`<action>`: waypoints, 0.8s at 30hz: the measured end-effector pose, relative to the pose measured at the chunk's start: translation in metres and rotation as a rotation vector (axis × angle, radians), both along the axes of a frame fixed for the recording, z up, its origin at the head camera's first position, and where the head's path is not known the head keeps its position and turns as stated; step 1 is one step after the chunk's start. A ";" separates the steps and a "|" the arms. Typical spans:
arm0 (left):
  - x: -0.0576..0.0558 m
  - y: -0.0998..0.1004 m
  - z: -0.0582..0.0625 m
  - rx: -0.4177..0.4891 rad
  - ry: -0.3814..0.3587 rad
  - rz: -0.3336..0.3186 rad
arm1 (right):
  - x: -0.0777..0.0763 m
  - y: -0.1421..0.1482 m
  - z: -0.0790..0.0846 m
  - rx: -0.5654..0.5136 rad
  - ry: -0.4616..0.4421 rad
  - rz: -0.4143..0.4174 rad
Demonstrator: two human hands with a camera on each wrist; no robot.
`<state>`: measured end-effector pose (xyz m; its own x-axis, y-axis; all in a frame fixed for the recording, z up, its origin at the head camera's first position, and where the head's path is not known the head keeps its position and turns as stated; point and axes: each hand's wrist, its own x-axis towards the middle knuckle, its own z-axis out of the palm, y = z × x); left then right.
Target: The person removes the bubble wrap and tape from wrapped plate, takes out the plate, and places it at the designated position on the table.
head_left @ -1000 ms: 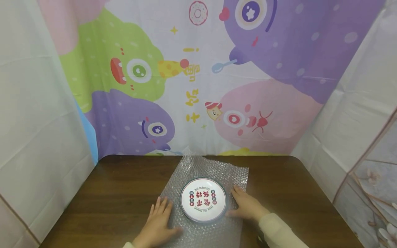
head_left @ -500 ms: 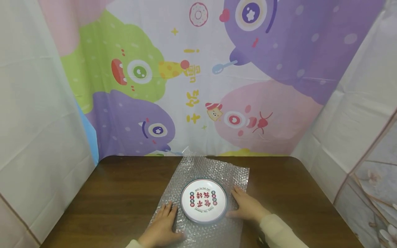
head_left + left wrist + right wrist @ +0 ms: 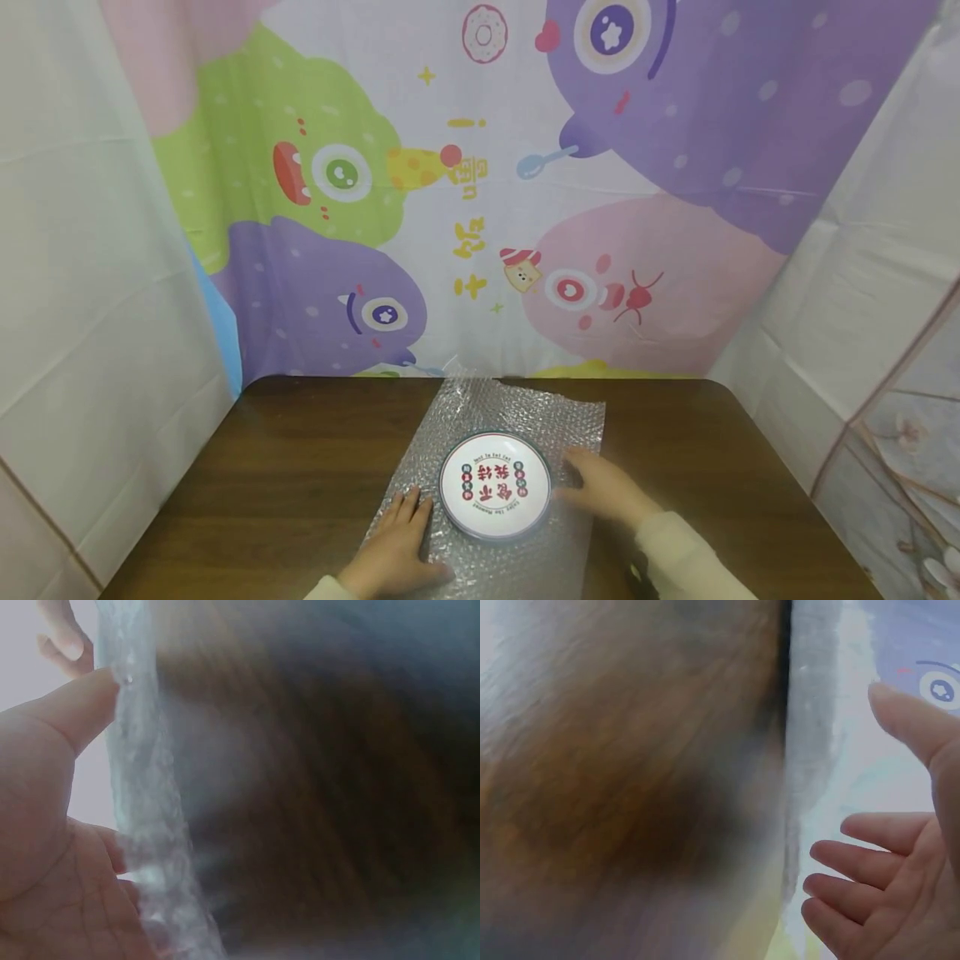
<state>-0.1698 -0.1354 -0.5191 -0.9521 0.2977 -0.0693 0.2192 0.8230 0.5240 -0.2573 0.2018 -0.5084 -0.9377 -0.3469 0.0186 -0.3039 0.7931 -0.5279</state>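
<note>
A round white plate (image 3: 495, 485) with a dark rim and red printed characters lies on a sheet of bubble wrap (image 3: 517, 408), spread over a wooden table. My left hand (image 3: 393, 546) rests on the wrap left of the plate, fingers straight and spread; in the left wrist view its thumb and fingertips touch the bubble wrap (image 3: 150, 802). To the right of the plate is my right hand (image 3: 603, 492), slightly blurred. The right wrist view has its fingers (image 3: 851, 866) relaxed, a little apart from the bubble wrap (image 3: 814, 712), with nothing in them.
The brown table (image 3: 300, 467) extends to both sides of the wrap. A printed cloth (image 3: 480, 208) with cartoon monsters hangs behind its back edge. Pale cloth walls (image 3: 97, 292) stand at left and right. A small dark object (image 3: 636, 573) shows beneath the right sleeve, its kind unclear.
My left hand has slid slightly right onto the bubble wrap, nearer the plate. My right hand has just shifted a little to the right. The plate stays in place on the wrap.
</note>
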 end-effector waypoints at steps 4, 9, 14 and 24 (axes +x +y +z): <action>0.000 0.000 0.001 -0.008 0.008 0.000 | -0.002 -0.007 0.005 -0.069 0.010 -0.048; 0.000 0.001 0.001 -0.010 0.011 -0.002 | -0.004 -0.015 0.007 -0.162 0.006 -0.088; 0.000 0.001 0.000 -0.012 0.019 -0.006 | -0.005 -0.023 0.005 -0.246 -0.007 -0.125; 0.001 0.001 0.003 -0.025 0.019 -0.004 | -0.008 -0.034 -0.001 -0.305 -0.011 -0.141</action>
<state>-0.1690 -0.1347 -0.5165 -0.9523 0.2995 -0.0591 0.2317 0.8351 0.4989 -0.2654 0.1680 -0.5098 -0.9768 -0.1936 0.0916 -0.1956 0.6319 -0.7499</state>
